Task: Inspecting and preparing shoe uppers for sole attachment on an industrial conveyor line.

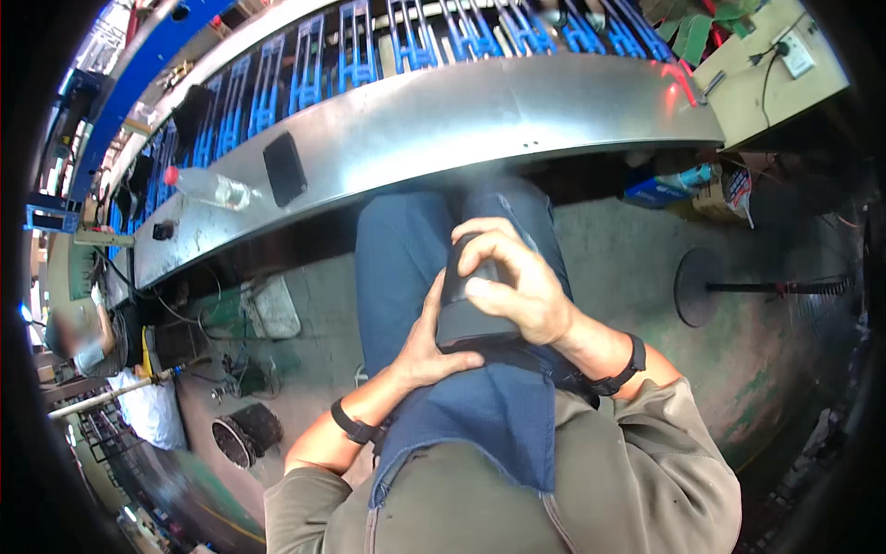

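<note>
A smooth dark grey to black object (471,319), broad at its near end and narrower at the far end, rests over my lap. I cannot make out its kind. My left hand (432,346) wraps its left side and near end, the thumb lying along the near edge. From the right, my right hand (521,282) curls over the object's top, with thumb and forefinger bent toward each other above it. The right fingertips partly cover the far end. Beneath the object are my dark blue trousers (401,268) and a dark blue apron (471,420).
Ahead curves a metal bench (397,138), backed by blue racks (360,51). On it lie a black phone (284,169) and a clear bottle (217,189) with a red cap. A round-based stand (697,286) is at right. Another person (88,342) is at far left.
</note>
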{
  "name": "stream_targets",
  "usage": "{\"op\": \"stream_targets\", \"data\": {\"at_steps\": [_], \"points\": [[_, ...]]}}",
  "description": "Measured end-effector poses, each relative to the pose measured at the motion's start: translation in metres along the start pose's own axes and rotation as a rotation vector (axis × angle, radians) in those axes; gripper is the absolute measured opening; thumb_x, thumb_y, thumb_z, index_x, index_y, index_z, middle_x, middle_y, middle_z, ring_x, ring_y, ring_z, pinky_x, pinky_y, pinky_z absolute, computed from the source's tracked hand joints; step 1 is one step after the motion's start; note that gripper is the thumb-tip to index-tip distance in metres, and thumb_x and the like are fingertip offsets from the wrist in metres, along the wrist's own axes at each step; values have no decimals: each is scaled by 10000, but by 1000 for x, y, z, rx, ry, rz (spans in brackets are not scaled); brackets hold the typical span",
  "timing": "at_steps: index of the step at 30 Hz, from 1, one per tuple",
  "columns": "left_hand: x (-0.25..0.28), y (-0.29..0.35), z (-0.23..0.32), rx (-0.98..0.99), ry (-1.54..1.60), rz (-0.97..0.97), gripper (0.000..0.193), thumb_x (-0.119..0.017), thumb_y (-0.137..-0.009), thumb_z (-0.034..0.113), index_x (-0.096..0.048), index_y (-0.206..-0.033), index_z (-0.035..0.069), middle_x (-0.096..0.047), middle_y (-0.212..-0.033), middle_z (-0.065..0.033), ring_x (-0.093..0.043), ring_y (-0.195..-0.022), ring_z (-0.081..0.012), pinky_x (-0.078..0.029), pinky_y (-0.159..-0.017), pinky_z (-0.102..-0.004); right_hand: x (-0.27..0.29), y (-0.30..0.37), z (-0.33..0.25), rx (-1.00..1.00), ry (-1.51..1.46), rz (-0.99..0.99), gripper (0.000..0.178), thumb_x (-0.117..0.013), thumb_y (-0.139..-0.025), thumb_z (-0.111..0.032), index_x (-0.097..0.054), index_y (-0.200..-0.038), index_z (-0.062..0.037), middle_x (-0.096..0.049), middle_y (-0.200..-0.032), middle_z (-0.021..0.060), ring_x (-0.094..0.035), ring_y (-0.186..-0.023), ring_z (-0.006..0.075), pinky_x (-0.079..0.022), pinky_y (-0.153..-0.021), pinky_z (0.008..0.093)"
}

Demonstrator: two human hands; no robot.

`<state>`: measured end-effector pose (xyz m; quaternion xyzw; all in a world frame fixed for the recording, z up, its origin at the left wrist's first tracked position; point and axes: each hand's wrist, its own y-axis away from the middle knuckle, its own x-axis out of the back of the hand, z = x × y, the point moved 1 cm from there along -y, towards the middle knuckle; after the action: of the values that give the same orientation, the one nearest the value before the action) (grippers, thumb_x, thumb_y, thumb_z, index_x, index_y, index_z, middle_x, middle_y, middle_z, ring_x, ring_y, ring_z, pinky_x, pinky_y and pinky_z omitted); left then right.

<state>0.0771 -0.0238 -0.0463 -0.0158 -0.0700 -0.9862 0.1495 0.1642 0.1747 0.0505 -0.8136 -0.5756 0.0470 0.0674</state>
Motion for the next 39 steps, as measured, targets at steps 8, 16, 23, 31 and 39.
{"op": "stream_targets", "data": {"at_steps": [8, 16, 23, 31, 39], "points": [[55, -58, 132, -655, -575, 122, 1177, -958, -650, 259, -243, -1526, -68, -456, -1467, -201, -500, -1337, -300, -374, -1143, -403, 33, -37, -13, 103, -561, 310, 545, -550, -1020, -353, -447, -1408, 16, -498, -1406, 142, -476, -1306, 216, -350, -1104, 369], [22, -60, 70, -262, 323, 580, 936, -838, -786, 414, -337, -1460, 1, -477, -1408, -142, -480, -1311, -244, -396, -1102, -392, -23, -37, 48, 17, -130, 64, 719, -702, -920, -306, -378, -1477, 15, -533, -1384, 161, -511, -1297, 254, -391, -1107, 390], [11, -44, 52, -143, 211, 490, 1006, -871, -769, 381, -284, -1486, -9, -471, -1399, -156, -470, -1318, -266, -382, -1122, -413, 5, -41, 18, -29, -227, -111, 816, -810, -845, -300, -396, -1485, -10, -563, -1375, 167, -541, -1291, 243, -408, -1106, 376], [63, -98, 77, -221, 70, 283, 695, -751, -874, 77, -417, -1473, -34, -541, -1412, -165, -510, -1321, -242, -383, -1129, -367, 9, -63, 68, -30, -425, -24, 785, -762, -894, -313, -372, -1497, 5, -496, -1415, 133, -465, -1332, 218, -347, -1140, 363], [56, -118, 44, -199, -26, 507, 546, -748, -884, 120, -541, -1362, -42, -635, -1277, -140, -595, -1186, -206, -457, -1029, -328, 1, -67, 100, -148, -504, 166, 552, -692, -949, -218, -505, -1420, 1, -595, -1272, 78, -576, -1112, 131, -486, -948, 264]]}}
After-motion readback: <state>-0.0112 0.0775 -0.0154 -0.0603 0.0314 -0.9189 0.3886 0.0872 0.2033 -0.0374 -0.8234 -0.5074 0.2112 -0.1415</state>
